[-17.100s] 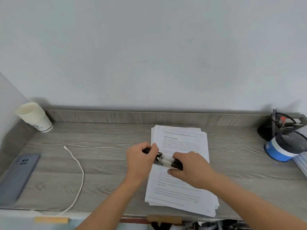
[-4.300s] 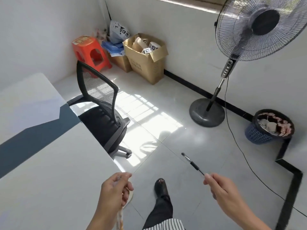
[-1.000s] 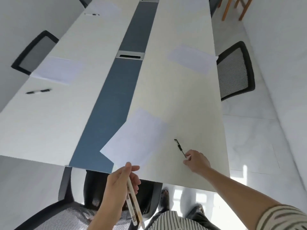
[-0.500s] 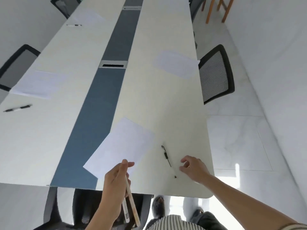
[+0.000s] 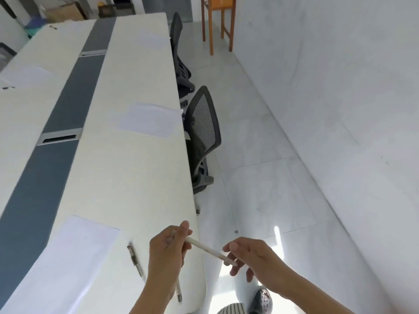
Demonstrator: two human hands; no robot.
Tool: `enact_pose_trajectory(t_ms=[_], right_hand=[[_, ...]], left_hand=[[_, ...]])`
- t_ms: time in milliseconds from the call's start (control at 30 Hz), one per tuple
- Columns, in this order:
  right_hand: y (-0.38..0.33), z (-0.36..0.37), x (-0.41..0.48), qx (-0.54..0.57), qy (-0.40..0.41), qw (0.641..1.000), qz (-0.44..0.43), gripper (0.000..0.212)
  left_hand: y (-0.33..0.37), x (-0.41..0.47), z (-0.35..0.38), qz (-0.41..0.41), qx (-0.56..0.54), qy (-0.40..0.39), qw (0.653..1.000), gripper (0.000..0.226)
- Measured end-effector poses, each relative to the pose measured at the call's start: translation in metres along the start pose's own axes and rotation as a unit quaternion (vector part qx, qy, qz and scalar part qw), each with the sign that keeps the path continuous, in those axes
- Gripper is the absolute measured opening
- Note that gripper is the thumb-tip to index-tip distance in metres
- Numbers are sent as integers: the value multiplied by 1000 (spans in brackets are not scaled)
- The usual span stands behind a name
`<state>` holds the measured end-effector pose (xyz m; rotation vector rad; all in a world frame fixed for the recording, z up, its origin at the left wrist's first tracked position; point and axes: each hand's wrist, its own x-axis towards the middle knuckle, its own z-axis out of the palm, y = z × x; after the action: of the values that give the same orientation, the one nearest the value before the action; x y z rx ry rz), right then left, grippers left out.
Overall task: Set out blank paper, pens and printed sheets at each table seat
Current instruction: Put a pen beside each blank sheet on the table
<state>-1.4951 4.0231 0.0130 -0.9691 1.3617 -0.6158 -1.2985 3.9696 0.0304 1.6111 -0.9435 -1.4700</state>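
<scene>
Here's the handover: the left hand (image 5: 166, 250) has its fingers curled round a pale pen (image 5: 208, 248), gripping it at the upper end. The pen's long axis slants down and to the right, out past the table (image 5: 131, 177) edge, straight at the right hand (image 5: 258, 257). The right hand is the nearer one to the free tip. Its fingers (image 5: 235, 245) are loosely curled and spread around that tip, but I cannot tell whether they pinch it yet.

The pen is slim, cream-coloured and plain, with a slightly narrower point at the right-hand end. A second pale pen (image 5: 178, 291) hangs down from the same left fist, showing a small dark print near its lower end.

At the near seat a black pen (image 5: 135, 260) lies just beside a blank sheet (image 5: 74, 257). The next sheet (image 5: 148, 120) along this side, by the mesh chair (image 5: 205, 123), has no pen that I can see. My guess is that's where the pale pen is headed: ahead and to the left of both hands.
</scene>
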Motion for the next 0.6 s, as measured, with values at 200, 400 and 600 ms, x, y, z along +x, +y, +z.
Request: enact_pose_trajectory(t_ms=[200,400,600], right_hand=[[13,-103,-27,-64,27,998,-10,12],[12,-168,2,-65,57,996,-15,22],[-14,-232,67,-28,128,991,1,26]], left_hand=[[9,-7,113,-23,5,-62,998,31],[28,41,151,-21,12,-69,997,29],[51,120,167,-26,4,-34,999,27]])
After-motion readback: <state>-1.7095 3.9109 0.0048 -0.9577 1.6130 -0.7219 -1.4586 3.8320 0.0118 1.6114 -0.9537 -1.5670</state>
